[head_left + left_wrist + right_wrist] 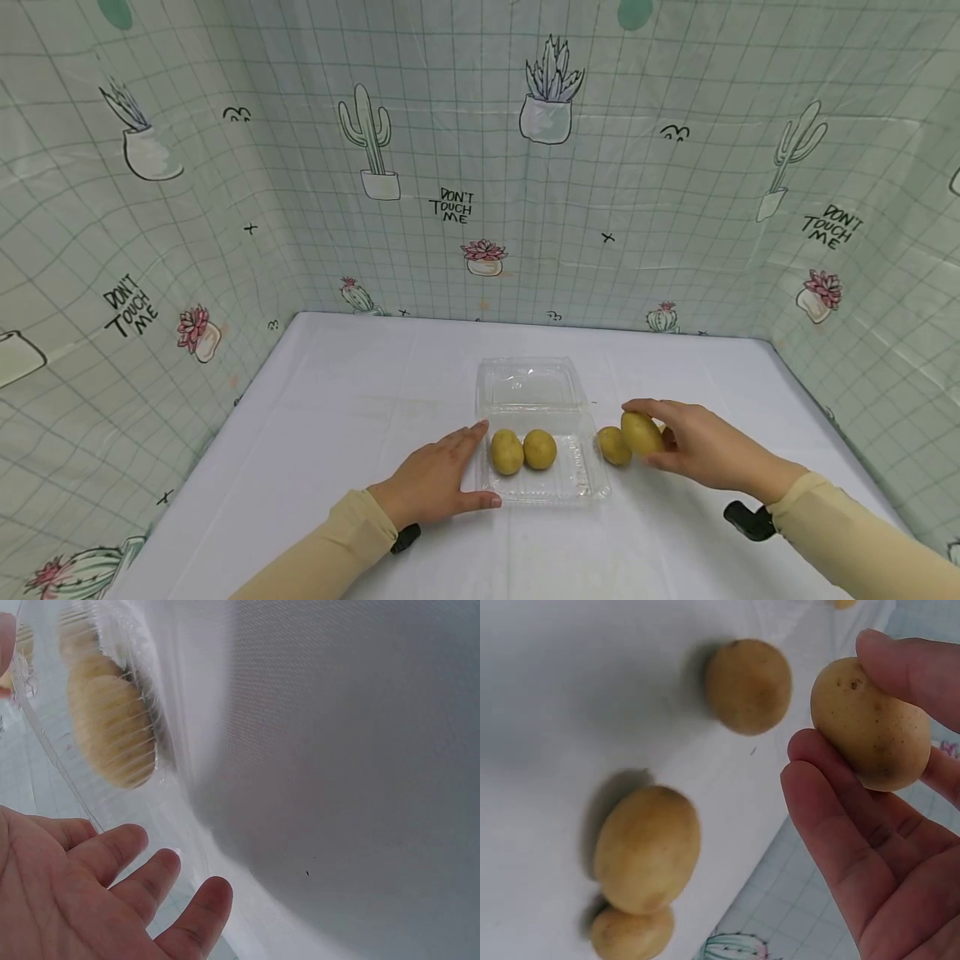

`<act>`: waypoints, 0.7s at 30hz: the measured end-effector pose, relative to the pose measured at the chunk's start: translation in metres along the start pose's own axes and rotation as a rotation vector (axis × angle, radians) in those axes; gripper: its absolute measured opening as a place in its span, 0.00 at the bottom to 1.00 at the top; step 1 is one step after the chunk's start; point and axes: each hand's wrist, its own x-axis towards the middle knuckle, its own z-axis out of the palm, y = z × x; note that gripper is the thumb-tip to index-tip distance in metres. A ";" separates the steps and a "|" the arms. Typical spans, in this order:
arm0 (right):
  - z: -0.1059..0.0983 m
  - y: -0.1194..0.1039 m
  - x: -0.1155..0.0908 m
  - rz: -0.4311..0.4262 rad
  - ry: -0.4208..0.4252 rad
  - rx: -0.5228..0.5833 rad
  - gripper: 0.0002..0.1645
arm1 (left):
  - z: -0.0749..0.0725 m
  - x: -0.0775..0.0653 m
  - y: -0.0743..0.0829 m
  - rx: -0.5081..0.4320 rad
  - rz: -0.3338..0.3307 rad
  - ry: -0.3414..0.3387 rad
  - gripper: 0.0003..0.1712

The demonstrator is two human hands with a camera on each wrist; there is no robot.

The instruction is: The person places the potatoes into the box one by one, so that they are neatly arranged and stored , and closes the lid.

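Two potatoes (pixel 507 452) are cradled by a clear container (pixel 573 473), seemingly steadied by the left hand (pixel 437 475), fingers extended; another potato (pixel 640 432) is pinched across its rounded sides by the right hand (pixel 708 448).

A white-covered counter (pixel 352 375) spreads toward six o'clock; pale green gridded sheeting (pixel 645 208), printed with potted cacti (pixel 371 142), encloses it at nine, twelve and three.

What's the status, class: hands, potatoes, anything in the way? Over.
Left hand at left edge of clear container. Right hand gripping one potato. Two potatoes inside container. Loose potato lying between right hand and container.
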 end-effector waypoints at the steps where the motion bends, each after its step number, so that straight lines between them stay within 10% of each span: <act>1: 0.000 -0.002 0.003 0.004 -0.004 0.020 0.39 | 0.000 0.000 0.000 -0.001 -0.002 -0.001 0.58; 21: 0.032 -0.023 0.044 -0.031 -0.022 -0.028 0.39 | -0.001 -0.001 0.002 0.003 0.000 -0.001 0.58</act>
